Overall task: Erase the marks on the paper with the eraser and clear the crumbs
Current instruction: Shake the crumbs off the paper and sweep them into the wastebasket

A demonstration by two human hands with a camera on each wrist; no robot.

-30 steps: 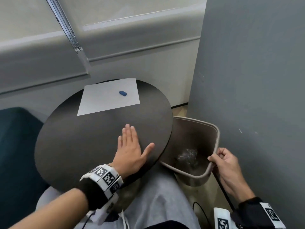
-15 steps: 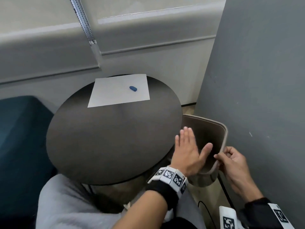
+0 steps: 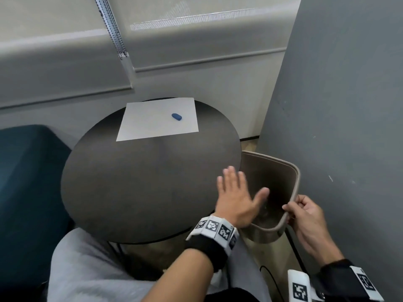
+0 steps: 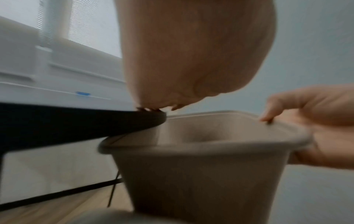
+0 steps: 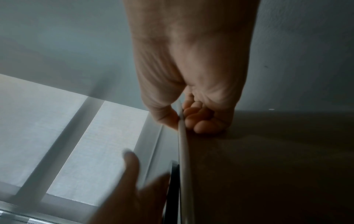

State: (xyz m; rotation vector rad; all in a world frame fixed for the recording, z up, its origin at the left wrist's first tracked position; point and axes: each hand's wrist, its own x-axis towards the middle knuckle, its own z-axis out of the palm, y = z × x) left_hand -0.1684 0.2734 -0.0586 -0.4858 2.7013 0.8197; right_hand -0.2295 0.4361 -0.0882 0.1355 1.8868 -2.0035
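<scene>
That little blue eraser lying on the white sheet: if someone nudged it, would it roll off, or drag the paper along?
The small blue oval eraser lies flat on its long side, so it would probably slide or stop short, not roll. It looks light for its size. The white paper sheet lies loose on the dark round table with nothing pinning it, so a push might shift the sheet too.
</scene>
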